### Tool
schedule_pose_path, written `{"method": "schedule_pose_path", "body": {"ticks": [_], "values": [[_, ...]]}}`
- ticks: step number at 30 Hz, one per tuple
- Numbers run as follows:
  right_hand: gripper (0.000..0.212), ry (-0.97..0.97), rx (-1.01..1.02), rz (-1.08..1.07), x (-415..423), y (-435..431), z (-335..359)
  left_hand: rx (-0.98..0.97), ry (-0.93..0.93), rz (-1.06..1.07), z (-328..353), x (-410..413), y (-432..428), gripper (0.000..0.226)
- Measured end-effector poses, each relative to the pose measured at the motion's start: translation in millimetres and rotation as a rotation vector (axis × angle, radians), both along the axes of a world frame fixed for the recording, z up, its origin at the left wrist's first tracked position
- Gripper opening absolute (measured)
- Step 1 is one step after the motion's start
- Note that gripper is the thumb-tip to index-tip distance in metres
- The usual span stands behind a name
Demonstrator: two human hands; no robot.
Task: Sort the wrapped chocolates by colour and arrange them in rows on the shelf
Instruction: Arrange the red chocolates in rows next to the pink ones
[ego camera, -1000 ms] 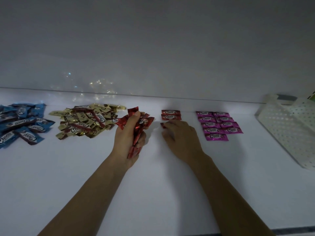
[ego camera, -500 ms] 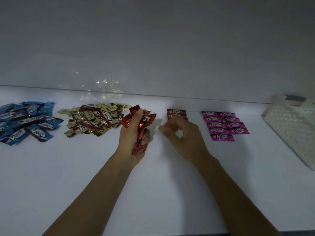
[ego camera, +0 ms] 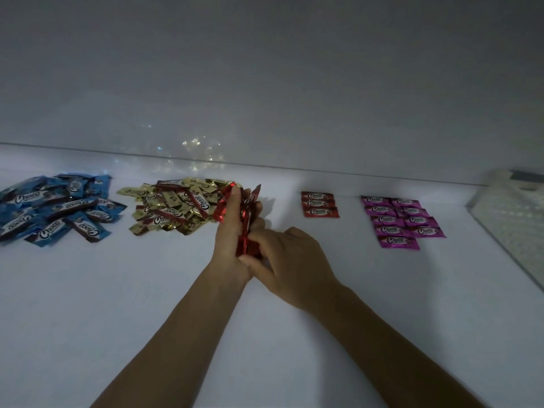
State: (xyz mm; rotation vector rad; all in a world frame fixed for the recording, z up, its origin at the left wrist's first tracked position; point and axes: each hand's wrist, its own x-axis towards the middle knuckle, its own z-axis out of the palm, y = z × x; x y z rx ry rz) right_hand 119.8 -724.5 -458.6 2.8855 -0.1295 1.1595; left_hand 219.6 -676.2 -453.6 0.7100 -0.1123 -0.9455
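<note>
Fingers (ego camera: 235,198) of left hand (ego camera: 228,242) are curled round red bunch (ego camera: 220,209), which is held upright over shelf (ego camera: 176,304). Right hand (ego camera: 297,267) is set against it, fingertips (ego camera: 259,241) closed in a pinch on the bunch's lower end. Whether a single chocolate is yet separated cannot be told.

- Red row (ego camera: 320,205): three laid, beyond and right of the right fingertips, well apart.
- Pink rows (ego camera: 403,222): further right. Basket (ego camera: 512,222): far right.
- Gold pile (ego camera: 173,209): just beyond left fingers, contact not discernible.
- Blue pile (ego camera: 56,212): well left.

Step judged: reds being dealt out singly, with gold and blue unsorted into rows. Next move would call for one wrapper to be drawn free and laid flat just below the third red, without the bunch being loosened.
</note>
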Motion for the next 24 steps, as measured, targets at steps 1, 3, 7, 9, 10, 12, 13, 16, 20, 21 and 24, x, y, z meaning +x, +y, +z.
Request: {"method": "schedule_pose_path", "body": {"ticks": [1, 3, 7, 9, 10, 12, 13, 16, 20, 21, 24], "values": [[0.039, 0.004, 0.014, 0.002, -1, 1, 1, 0.016, -0.017, 0.014, 1, -1, 0, 0.034], [0.036, 0.012, 0.145, 0.032, -4, 1, 2, 0.073, -0.077, 0.070, 2, -4, 0, 0.031], [0.035, 0.027, 0.377, 0.045, -10, -5, 1, 0.083, -0.245, 0.204, 6, -15, -2, 0.023], [0.036, 0.051, 0.432, 0.061, -11, -8, -1, 0.082, -0.283, 0.253, 8, -17, -4, 0.021], [0.035, 0.053, 0.460, 0.076, -11, -9, -1, 0.081, -0.291, 0.271, 8, -18, -4, 0.021], [0.032, 0.031, 0.485, 0.119, -11, -12, -2, 0.085, -0.299, 0.317, 9, -19, -5, 0.019], [0.032, 0.017, 0.492, 0.137, -11, -14, -3, 0.086, -0.298, 0.338, 9, -20, -5, 0.018], [0.029, -0.038, 0.847, 0.202, -13, -18, 7, 0.065, -0.297, 0.315, 9, -21, -6, 0.017], [0.020, -0.204, 1.554, 0.322, -24, -37, 21, 0.073, -0.321, 0.227, 13, -21, -4, 0.019], [0.027, -0.255, 1.641, 0.359, -27, -43, 22, 0.086, -0.329, 0.216, 15, -22, -4, 0.018], [0.039, -0.364, 1.791, 0.467, -32, -53, 25, 0.101, -0.382, 0.196, 18, -26, -3, 0.018]]}}
